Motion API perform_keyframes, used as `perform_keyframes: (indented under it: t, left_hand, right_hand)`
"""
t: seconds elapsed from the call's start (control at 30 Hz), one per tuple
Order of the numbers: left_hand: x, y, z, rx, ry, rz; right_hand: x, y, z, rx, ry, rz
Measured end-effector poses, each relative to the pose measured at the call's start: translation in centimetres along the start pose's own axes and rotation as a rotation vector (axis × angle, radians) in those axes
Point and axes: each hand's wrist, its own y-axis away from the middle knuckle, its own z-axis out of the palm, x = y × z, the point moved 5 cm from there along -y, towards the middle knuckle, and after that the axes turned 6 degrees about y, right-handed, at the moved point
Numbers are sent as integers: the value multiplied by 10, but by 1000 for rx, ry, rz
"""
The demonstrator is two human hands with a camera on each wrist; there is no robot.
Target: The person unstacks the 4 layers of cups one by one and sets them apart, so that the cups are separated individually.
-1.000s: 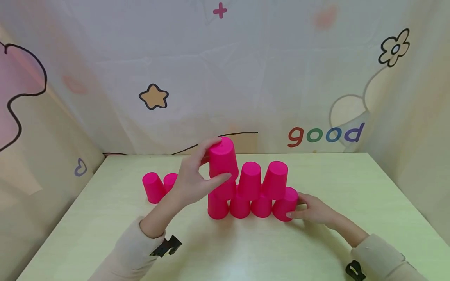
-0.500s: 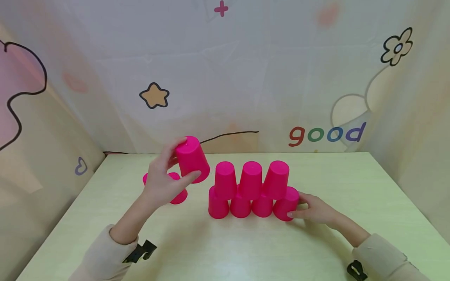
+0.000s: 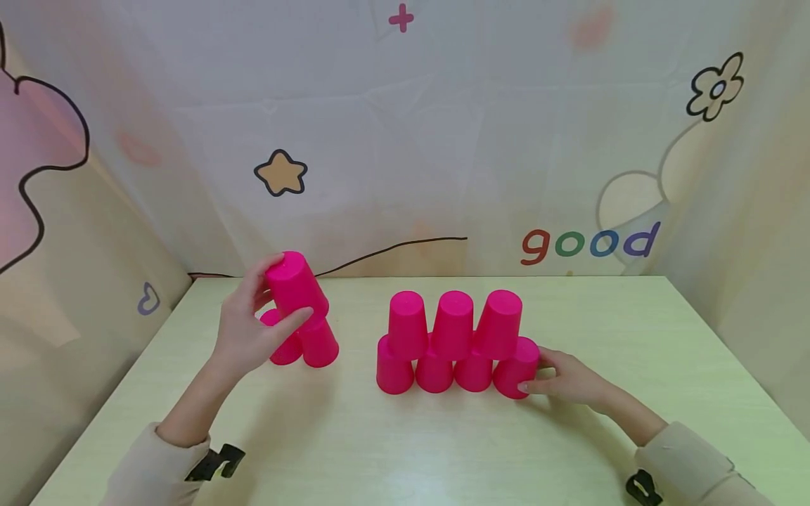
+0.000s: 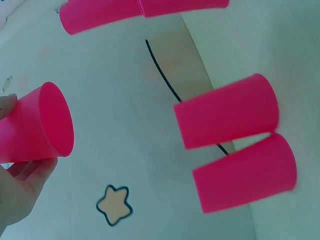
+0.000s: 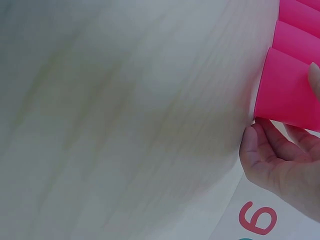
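My left hand (image 3: 243, 327) grips an upside-down pink cup (image 3: 296, 284) raised above two other pink cups, its thumb on the near side. The left one of that pair (image 3: 287, 351) is partly hidden by the hand; the right one (image 3: 320, 346) stands beside it, upside down. Whether the raised cup touches them is unclear in the head view; in the left wrist view a gap separates the held cup (image 4: 30, 125) from them. My right hand (image 3: 566, 378) holds the rightmost bottom pink cup (image 3: 515, 372) of a two-level stack, thumb in front, fingers at its side.
On the bottom row, three upside-down pink cups (image 3: 455, 327) form the upper level. The pale wooden table (image 3: 405, 450) ends at a printed cloth backdrop (image 3: 405, 154). Black clips (image 3: 215, 462) sit by both sleeves.
My left hand has lifted a cup off the left end of the stack's upper level and carried it left, over the pair. The right hand stays on its cup.
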Motion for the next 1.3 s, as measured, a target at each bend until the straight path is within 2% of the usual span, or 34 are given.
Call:
perform_keyframes:
  t: [0.23, 0.57, 0.93, 1.3]
  left_hand:
    - [-24, 2, -21, 37, -54, -43]
    - [-51, 7, -46, 101, -125, -183]
    - [-65, 10, -57, 104, -159, -261]
    - [-87, 17, -63, 115, -175, -329]
  right_hand:
    - [1, 0, 1, 0, -4, 4]
    - [1, 0, 1, 3, -7, 1]
    - [1, 0, 0, 5, -10, -13]
    - [1, 0, 0, 5, -10, -18]
